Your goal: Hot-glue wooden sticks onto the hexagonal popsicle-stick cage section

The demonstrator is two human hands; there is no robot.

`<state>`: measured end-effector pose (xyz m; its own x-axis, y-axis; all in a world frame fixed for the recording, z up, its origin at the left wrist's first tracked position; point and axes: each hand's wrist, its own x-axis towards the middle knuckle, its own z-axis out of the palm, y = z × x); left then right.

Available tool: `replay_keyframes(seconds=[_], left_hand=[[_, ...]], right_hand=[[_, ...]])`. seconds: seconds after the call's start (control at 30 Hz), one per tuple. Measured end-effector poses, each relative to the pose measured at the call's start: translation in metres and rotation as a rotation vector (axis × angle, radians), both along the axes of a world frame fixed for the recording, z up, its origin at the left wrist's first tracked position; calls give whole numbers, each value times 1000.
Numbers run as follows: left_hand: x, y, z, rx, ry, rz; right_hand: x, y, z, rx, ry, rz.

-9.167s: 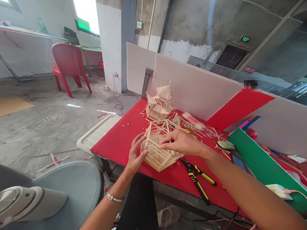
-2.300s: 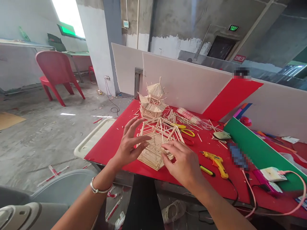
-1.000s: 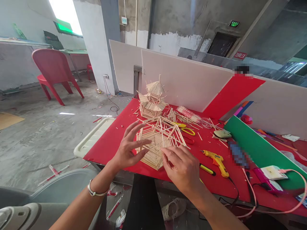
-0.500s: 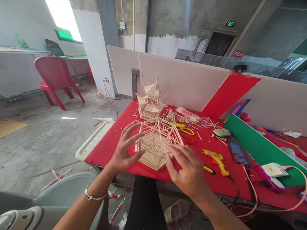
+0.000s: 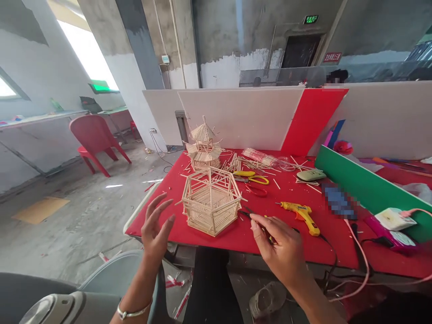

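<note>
A six-sided openwork frame [image 5: 213, 208] of thin wooden sticks stands on the red tabletop [image 5: 175, 234], in front of me. To its left, my left hand [image 5: 157, 227] is raised, open, fingers spread and holding nothing. My right hand [image 5: 278, 240], to the frame's right, has thumb and forefinger pinched together. A thin dark tip [image 5: 245, 214] shows just beyond those fingers, and bits of yellow and black show behind the hand; whether it grips this tool is unclear. Behind the frame stands a tiered stick pagoda [image 5: 204, 148].
Right of my right hand lies a yellow glue gun [image 5: 303, 217] with its cord. Yellow-handled pliers [image 5: 248, 174], loose sticks [image 5: 232, 162] and a bagged stick bundle [image 5: 258, 156] lie further back. A green board [image 5: 357, 180] stands at right; a grey bin [image 5: 114, 274] is below left.
Both hands have drawn away from the stick frame, the left to the left and the right to the right. The frame now sits turned on the table, and the camera view has shifted.
</note>
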<state>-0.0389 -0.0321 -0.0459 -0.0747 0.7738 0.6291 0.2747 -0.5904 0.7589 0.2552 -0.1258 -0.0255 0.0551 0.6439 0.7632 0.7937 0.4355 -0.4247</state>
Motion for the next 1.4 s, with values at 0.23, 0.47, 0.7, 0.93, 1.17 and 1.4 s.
replay_keyframes(seconds=[0.23,0.47,0.7,0.93,1.17,1.4], left_hand=[[5,6,14,123,409,147],[6,23,71,382,732,-17],[36,6,29,93,310,375],[49,-24,-47,-338,-359,534],[100,-62,-52,-505,99,-177],[115,-53,-57,-575,3,-247]], right_hand=[[-15,-5,-4,-45,73,104],[-20,-8,-10,-52,176,144],[10,-10,-34,-141,169,-3],[62,15,-36,-559,-29,-250],[62,121,-20,-856,-300,-56],[73,176,-40,-969,-487,158]])
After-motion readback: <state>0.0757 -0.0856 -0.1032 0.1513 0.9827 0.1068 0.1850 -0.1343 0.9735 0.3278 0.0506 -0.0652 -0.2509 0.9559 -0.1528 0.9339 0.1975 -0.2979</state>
